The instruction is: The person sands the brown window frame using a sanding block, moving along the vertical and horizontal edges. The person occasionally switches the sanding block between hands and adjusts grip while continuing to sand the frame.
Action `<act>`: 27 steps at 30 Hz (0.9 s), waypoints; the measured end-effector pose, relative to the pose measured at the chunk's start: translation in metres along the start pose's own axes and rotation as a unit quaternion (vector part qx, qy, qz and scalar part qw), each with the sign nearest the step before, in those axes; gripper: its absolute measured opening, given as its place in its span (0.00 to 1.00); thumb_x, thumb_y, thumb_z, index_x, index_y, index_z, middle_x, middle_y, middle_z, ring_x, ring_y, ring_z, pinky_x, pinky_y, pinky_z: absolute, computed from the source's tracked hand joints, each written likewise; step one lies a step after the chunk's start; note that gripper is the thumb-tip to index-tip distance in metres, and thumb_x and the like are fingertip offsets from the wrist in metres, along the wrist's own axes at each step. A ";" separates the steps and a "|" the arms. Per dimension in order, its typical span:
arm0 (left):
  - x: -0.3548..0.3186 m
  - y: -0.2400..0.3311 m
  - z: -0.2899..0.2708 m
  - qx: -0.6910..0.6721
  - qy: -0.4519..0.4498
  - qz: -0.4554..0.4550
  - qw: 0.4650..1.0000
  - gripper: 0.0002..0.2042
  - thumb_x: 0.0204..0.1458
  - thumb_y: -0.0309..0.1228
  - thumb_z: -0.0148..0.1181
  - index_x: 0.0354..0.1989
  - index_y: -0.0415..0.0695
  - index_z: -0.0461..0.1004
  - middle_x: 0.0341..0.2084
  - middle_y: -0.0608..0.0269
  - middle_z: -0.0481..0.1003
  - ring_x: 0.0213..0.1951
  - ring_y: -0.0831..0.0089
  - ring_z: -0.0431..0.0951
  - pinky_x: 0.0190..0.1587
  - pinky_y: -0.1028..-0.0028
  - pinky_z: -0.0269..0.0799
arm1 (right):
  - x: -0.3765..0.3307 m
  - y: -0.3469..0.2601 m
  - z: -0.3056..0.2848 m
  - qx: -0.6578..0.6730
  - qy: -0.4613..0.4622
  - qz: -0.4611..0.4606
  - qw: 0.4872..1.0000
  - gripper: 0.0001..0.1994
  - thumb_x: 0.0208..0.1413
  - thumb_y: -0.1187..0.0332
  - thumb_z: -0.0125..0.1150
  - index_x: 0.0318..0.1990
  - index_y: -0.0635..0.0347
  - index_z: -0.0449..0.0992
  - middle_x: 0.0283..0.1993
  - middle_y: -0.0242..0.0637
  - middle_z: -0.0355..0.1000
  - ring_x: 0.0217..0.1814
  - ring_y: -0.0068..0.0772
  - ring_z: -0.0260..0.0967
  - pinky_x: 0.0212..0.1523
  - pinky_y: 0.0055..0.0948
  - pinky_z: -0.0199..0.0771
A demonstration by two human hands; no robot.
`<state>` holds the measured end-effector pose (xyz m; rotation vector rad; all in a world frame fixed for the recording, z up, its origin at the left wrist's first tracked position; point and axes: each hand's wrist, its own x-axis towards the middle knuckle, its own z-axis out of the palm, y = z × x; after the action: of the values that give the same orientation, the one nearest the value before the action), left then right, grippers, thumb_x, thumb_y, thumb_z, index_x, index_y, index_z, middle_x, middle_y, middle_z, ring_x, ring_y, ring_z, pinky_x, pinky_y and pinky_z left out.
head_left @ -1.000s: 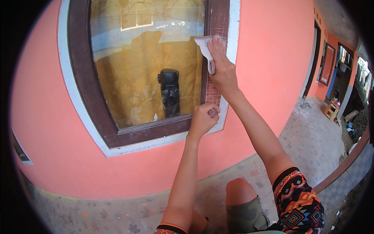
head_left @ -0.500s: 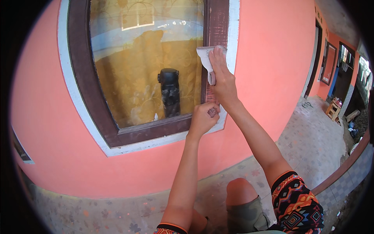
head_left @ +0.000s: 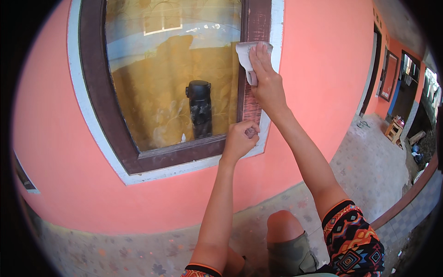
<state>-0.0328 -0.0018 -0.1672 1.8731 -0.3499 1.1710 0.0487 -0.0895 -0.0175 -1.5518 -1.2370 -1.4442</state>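
My right hand (head_left: 265,81) presses a folded pale sheet of sandpaper (head_left: 245,55) flat against the right upright of a dark brown wooden window frame (head_left: 251,27). The wood below the hand is scuffed lighter. My left hand (head_left: 240,138) is a closed fist resting on the frame's lower right corner, with something small and dark just showing between thumb and fingers. The window glass (head_left: 166,78) reflects a dark head-worn camera and shows a yellow curtain behind.
A white border (head_left: 277,27) rings the frame, set in a salmon-pink wall (head_left: 318,69). My bent knee (head_left: 284,228) is below. A tiled walkway (head_left: 369,161) runs off to the right past dark doorways (head_left: 390,76) and a small wooden stool (head_left: 394,130).
My right hand with the sandpaper has slid down the frame's right upright. My left fist has stayed at the lower corner.
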 end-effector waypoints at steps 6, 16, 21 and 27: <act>-0.001 0.001 -0.003 0.020 -0.027 -0.040 0.999 0.05 0.47 0.19 0.71 0.33 0.39 0.83 0.25 0.64 0.81 0.29 0.75 0.76 0.37 0.72 0.74 | -0.015 -0.010 0.004 -0.022 0.010 -0.043 0.999 0.33 0.63 0.82 0.61 0.77 0.61 0.67 0.82 0.56 0.58 0.83 0.58 0.56 0.76 0.48 0.73; -0.001 -0.001 0.000 0.006 -0.005 -0.002 1.000 0.07 0.43 0.15 0.67 0.31 0.38 0.80 0.20 0.60 0.73 0.24 0.73 0.72 0.31 0.71 0.70 | 0.026 0.002 -0.003 -0.033 -0.026 -0.063 0.997 0.31 0.68 0.71 0.60 0.77 0.66 0.63 0.83 0.61 0.54 0.84 0.66 0.53 0.74 0.50 0.75; -0.001 0.002 -0.002 0.000 -0.026 -0.041 0.999 0.05 0.49 0.19 0.69 0.33 0.40 0.84 0.27 0.64 0.82 0.31 0.76 0.78 0.37 0.73 0.74 | -0.026 -0.007 0.003 -0.031 -0.020 -0.086 0.996 0.35 0.65 0.76 0.61 0.80 0.63 0.60 0.85 0.57 0.52 0.85 0.63 0.52 0.76 0.49 0.73; -0.002 0.000 -0.004 0.015 -0.034 -0.039 0.999 0.04 0.48 0.19 0.69 0.32 0.40 0.83 0.26 0.64 0.82 0.30 0.75 0.77 0.37 0.72 0.74 | 0.070 0.015 0.008 -0.046 0.045 -0.063 0.996 0.35 0.65 0.79 0.59 0.80 0.62 0.60 0.85 0.55 0.52 0.85 0.61 0.53 0.74 0.48 0.76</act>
<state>-0.0362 0.0004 -0.1682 1.9385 -0.2954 1.0668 0.0608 -0.0735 0.0521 -1.4743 -1.2499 -1.6531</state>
